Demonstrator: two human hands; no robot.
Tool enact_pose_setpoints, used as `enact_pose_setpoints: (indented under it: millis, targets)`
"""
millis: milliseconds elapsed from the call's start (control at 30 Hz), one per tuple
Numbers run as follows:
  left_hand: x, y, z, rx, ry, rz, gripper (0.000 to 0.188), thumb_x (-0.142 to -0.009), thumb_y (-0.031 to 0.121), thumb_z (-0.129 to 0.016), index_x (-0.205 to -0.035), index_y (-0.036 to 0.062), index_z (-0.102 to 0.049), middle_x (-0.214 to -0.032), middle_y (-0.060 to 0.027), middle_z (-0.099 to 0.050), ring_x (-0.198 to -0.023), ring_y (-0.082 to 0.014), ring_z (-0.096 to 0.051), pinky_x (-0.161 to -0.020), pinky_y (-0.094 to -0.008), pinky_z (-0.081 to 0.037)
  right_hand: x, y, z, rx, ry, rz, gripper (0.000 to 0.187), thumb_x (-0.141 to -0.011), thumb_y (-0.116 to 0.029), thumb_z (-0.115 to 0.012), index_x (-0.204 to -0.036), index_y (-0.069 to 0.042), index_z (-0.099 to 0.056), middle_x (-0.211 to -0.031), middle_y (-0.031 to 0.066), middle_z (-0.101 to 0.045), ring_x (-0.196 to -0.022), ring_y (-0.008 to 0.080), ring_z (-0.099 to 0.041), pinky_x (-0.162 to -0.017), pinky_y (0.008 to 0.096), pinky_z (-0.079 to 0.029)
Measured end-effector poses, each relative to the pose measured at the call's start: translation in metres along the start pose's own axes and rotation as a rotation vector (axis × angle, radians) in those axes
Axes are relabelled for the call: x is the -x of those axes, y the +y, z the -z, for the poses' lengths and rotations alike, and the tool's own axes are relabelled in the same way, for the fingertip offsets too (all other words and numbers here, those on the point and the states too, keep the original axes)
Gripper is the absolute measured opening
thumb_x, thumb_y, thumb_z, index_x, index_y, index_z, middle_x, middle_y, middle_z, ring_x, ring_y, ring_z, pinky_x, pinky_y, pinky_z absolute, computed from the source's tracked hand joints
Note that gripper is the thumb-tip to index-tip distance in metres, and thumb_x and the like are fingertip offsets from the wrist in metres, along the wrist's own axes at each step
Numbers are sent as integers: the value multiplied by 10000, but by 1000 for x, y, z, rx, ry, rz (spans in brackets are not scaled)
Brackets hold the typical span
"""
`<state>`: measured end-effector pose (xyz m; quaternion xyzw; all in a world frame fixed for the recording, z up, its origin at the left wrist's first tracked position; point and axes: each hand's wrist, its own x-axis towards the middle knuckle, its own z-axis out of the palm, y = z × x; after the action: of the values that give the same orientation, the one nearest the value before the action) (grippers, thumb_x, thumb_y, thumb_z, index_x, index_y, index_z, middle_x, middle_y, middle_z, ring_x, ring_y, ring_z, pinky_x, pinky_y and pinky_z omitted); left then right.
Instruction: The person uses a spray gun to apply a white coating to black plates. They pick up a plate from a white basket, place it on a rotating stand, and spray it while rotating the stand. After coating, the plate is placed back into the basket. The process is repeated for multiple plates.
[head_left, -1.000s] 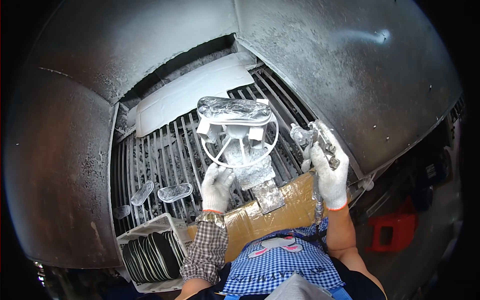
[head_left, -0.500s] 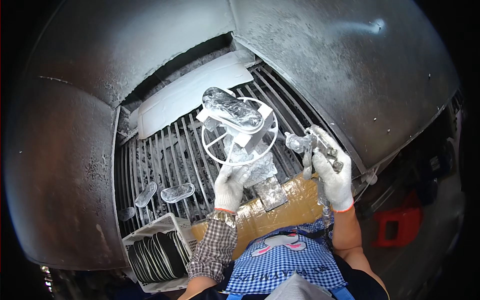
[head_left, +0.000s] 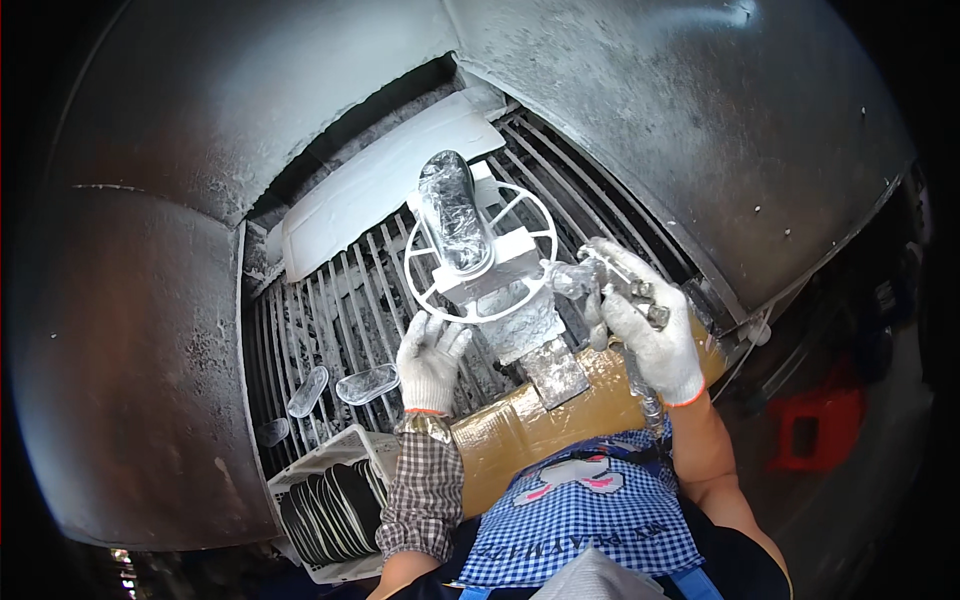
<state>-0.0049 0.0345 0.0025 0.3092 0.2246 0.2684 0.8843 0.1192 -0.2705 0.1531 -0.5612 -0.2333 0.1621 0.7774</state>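
My left hand (head_left: 432, 362), in a white knit glove, is open with fingers apart, just below the lower-left rim of a white spoked wheel (head_left: 409, 272). Whether a fingertip touches the rim is hard to tell. On the wheel, white blocks bear a long oval piece (head_left: 458, 225), dark and shiny on top with a pale edge. Gloved too, my right hand (head_left: 655, 330) is wrapped round a powder-coated spray gun (head_left: 572, 278), its nozzle pointing left at the wheel. A hose (head_left: 640, 385) hangs below the gun. Under the wheel is a crusted stand (head_left: 555, 372).
Metal slats (head_left: 345, 300) run beneath everything, with loose oval pieces (head_left: 367, 384) lying at left. A white basket (head_left: 350, 445) of dark flat pieces stands near left. Tan-taped padding (head_left: 500, 440) lines the front edge. Metal walls (head_left: 140, 350) enclose the sides; a white board (head_left: 390, 180) lies behind.
The wheel and its oval piece have turned clockwise. My left hand has come off the rim, moved left and spread its fingers. My right hand has shifted slightly left with the spray gun.
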Motion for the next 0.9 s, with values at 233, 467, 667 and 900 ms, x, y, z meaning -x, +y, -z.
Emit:
enact_pose_setpoints:
  millis: [233, 467, 667, 900]
  targets:
    - [-7, 19, -8, 74, 43, -6, 389, -995, 199, -637, -1310, -17, -563, -1429, -337, -597, -1303, -525, -607, -1045, -644, -559, -10, 11, -3, -56, -105, 6, 605, -1031, -99, -706, -1567, 66, -479, -1203, 67, -727, -790, 34, -624, -711, 207, -536]
    - [-16, 30, 1, 80, 3, -31, 431, -1009, 197, -636, -1357, -31, -525, -1495, -356, -525, -1377, -527, -551, -1123, -650, -511, -26, 25, -11, 2, -62, 51, 583, -1048, -142, -671, -1562, 60, -484, -968, 48, -712, -764, 63, -638, -682, 225, -541]
    - [-24, 39, -1, 37, 78, -67, 426, -1016, 188, -632, -1362, -33, -520, -1541, -368, -459, -1388, -529, -542, -1100, -638, -540, -41, 30, -14, -5, 33, 91, 576, -1044, -93, -670, -1562, 74, -480, -976, 6, -691, -775, 26, -573, -678, 211, -502]
    - [-21, 20, 8, 28, 52, -20, 352, -1043, 214, -621, -1322, 13, -544, -1275, -258, -681, -1162, -423, -690, -970, -550, -598, -26, 22, -17, 45, -194, 4, 599, -1040, -109, -700, -1573, 54, -479, -1235, 92, -745, -927, 47, -652, -777, 224, -557]
